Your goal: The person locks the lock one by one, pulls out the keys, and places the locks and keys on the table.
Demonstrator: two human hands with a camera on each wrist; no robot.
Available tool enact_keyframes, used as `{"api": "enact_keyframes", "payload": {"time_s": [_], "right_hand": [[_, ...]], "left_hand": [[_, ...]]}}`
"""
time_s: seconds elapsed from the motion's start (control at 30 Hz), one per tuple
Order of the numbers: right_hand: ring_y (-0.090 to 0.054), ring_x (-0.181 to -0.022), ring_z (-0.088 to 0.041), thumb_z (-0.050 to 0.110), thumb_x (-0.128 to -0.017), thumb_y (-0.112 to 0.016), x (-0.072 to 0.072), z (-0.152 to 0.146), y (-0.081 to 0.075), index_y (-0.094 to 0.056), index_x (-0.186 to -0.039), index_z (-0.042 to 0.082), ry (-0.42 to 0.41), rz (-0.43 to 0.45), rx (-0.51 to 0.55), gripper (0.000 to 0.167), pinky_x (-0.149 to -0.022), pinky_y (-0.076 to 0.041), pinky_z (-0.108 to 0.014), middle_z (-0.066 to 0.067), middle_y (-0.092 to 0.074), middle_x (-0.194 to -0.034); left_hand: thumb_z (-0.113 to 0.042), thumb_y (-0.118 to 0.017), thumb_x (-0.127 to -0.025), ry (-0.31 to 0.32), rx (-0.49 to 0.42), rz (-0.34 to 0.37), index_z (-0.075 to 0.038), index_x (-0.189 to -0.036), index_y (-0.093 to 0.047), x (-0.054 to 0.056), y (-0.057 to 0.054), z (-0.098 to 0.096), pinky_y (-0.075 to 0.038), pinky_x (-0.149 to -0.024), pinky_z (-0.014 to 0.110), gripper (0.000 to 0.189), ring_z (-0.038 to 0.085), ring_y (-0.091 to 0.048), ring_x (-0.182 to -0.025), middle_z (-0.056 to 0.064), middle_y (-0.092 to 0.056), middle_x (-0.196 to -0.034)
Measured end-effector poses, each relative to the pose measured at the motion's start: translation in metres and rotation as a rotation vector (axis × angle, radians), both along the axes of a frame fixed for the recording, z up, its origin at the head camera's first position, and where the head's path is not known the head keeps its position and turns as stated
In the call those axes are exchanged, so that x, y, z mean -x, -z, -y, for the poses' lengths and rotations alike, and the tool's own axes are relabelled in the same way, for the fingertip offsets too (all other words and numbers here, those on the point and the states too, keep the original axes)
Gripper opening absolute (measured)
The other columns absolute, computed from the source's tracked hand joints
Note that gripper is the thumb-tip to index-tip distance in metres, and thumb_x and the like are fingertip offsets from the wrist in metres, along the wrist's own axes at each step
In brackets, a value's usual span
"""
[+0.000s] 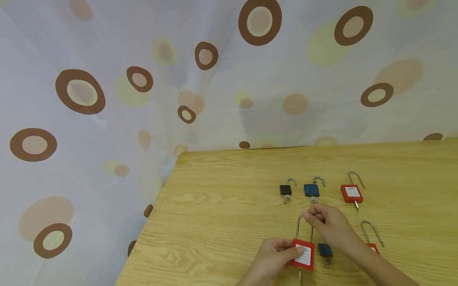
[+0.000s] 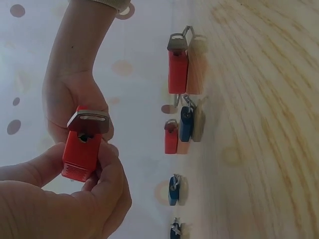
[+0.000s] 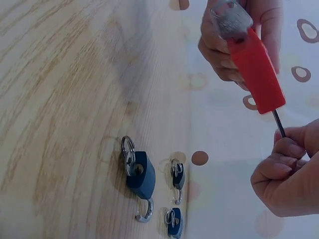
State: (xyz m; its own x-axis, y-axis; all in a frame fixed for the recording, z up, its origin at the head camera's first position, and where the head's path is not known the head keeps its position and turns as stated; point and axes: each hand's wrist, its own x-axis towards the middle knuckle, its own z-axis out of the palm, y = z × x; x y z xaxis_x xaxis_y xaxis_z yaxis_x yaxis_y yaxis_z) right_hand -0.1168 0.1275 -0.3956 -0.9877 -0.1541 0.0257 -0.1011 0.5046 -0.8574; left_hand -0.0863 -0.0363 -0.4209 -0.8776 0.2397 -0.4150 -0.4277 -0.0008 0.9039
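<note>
Boxy red padlock (image 1: 307,259), metal shackle (image 1: 297,228), woodgrain tabletop (image 1: 214,206)

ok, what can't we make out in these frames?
Held red padlock: head view, label writing too small, partly covered by the left hand.
Near blue padlock: head view, shackle hidden behind the right hand.
Lower-right red padlock: head view, body mostly behind the right forearm.
Bottommost dark padlock: left wrist view, cut off by the bottom edge.

smooth red plastic-looking padlock (image 3: 256,74), grey metal shackle (image 1: 297,229), wood-grain tabletop (image 1: 214,190) (faintly glossy)
</note>
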Motion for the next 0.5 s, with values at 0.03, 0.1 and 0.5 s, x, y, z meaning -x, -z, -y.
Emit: {"api": "enact_keyframes", "payload": {"time_s": [0.03, 0.1, 0.5], "right_hand": [[-0.030, -0.046, -0.003, 0.015, -0.094, -0.054, -0.0004, 0.0004, 0.0004, -0.058, -0.087, 0.002, -0.010, -0.002, 0.004, 0.015, -0.042, -0.029, -0.020, 0.005, -0.035, -0.055], [-0.030, -0.046, -0.002, 0.014, -0.093, -0.055, -0.0016, 0.0012, 0.0008, -0.058, -0.086, 0.002, -0.030, -0.006, 0.012, 0.015, -0.042, -0.029, -0.019, 0.006, -0.036, -0.055], [-0.033, -0.048, -0.004, 0.019, -0.094, -0.054, -0.0051, 0.0042, 0.0058, -0.057, -0.089, 0.002, 0.002, 0.060, 0.047, 0.018, -0.044, -0.030, -0.020, 0.005, -0.037, -0.056]], "left_hand": [[-0.007, -0.066, -0.084, 0.000, -0.008, -0.006, 0.006, -0.100, -0.067, 0.0004, -0.0006, 0.0002, -0.051, -0.067, 0.018, 0.021, 0.006, -0.061, -0.073, 0.006, -0.070, -0.090], [-0.007, -0.065, -0.085, 0.005, -0.021, -0.020, 0.007, -0.101, -0.066, 0.0012, -0.0021, 0.0008, -0.051, -0.068, 0.019, 0.021, 0.007, -0.061, -0.074, 0.007, -0.070, -0.092], [-0.005, -0.066, -0.084, 0.011, -0.011, -0.032, 0.008, -0.099, -0.066, 0.0007, -0.0016, 0.0011, -0.049, -0.065, 0.017, 0.019, 0.005, -0.059, -0.071, 0.007, -0.070, -0.088]]}}
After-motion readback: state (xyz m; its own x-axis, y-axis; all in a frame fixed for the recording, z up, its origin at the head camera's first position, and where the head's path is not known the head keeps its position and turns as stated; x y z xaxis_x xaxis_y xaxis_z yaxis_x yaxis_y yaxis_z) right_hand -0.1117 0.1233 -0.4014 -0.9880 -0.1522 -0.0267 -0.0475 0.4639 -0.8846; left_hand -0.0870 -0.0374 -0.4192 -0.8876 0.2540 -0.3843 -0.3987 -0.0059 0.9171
